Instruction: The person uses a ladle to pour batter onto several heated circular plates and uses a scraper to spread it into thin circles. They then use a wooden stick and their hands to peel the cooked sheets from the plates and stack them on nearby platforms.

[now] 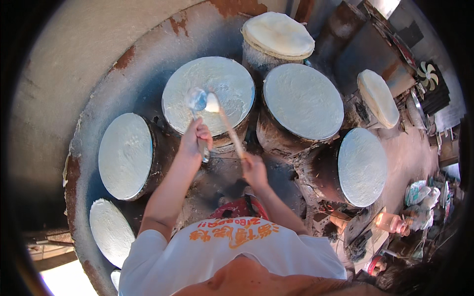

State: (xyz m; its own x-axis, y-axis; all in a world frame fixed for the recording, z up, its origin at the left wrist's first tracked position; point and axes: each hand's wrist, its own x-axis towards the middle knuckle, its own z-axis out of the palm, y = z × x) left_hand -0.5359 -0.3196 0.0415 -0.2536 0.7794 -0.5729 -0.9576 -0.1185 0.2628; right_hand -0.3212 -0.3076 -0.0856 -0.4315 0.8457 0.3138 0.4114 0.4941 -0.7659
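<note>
My left hand [196, 135] is closed round the handle of a shiny metal ladle [196, 100], its bowl above a round griddle [177, 89] coated with a thin pale layer. In my closed right hand [255, 171] is a long wooden-handled tool [229, 129]. Its whitish, blurred head is right beside the ladle's bowl; whether the two touch, I cannot tell. Under the griddle is a dark drum-like stand. To its right sits another white-coated griddle [303, 101], and a third griddle [126, 155] lies to the left.
More white-coated rounds are near my left elbow [112, 232] and at right [363, 167]. Stacks of thin pale sheets stand at the back [278, 35] and far right [377, 98]. A curved, rust-edged wall [123, 74] borders the left. Beyond are a fan [427, 76] and an orange-tinted bottle [390, 222].
</note>
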